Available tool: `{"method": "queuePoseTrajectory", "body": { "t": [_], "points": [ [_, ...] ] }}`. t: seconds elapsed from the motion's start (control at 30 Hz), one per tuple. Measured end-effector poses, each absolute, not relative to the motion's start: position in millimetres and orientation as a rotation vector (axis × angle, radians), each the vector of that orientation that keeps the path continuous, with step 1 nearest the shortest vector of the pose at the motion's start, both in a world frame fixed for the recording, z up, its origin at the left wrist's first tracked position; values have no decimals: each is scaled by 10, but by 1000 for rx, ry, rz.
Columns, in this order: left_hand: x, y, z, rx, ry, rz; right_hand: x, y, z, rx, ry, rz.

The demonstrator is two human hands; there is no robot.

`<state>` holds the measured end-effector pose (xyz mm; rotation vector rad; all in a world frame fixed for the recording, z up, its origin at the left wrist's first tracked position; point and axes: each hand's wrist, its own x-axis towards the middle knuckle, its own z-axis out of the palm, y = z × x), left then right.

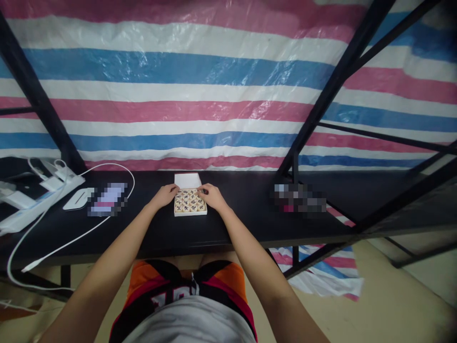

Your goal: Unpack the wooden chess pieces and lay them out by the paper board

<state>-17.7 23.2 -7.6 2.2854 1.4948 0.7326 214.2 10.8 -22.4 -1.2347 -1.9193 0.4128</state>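
Observation:
A small white open box (pixel 190 214) sits on the black table. Round wooden Chinese chess pieces (pixel 189 202) with dark characters fill it in rows. The box's lid (pixel 187 180) stands raised behind the pieces, its pale inner side facing me. My left hand (pixel 167 195) is closed at the box's upper left edge, fingertips against the side. At the upper right corner my right hand (pixel 212 196) has its fingers bent around the edge, close to the top row of pieces. Its fingertips partly cover that corner, so whether they also touch a piece is unclear.
A white power strip (pixel 39 202) with chargers and cables lies at the left, beside a white flat device (pixel 77 199) and a blurred phone (pixel 109 199). A blurred dark object (pixel 300 199) rests on the right. Black metal posts (pixel 321 95) and striped plastic sheeting (pixel 185 114) stand behind.

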Motion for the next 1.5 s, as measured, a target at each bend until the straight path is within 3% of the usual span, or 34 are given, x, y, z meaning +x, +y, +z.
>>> {"method": "queuePoseTrajectory", "body": {
  "t": [0.43,0.6,0.83,1.5],
  "points": [
    [-178,232,-74,2275,1485,727,2122,149,-222,-1064,-1754,519],
    [-189,250,-90,2285,1490,708,2300,208,-229,-1272,-1568,408],
    [-186,239,-78,2276,1483,721,2434,265,-356,-1642,-1735,331],
    [-188,236,-78,2269,1474,716,2337,189,-294,-1536,-1949,371]
  ]
}}
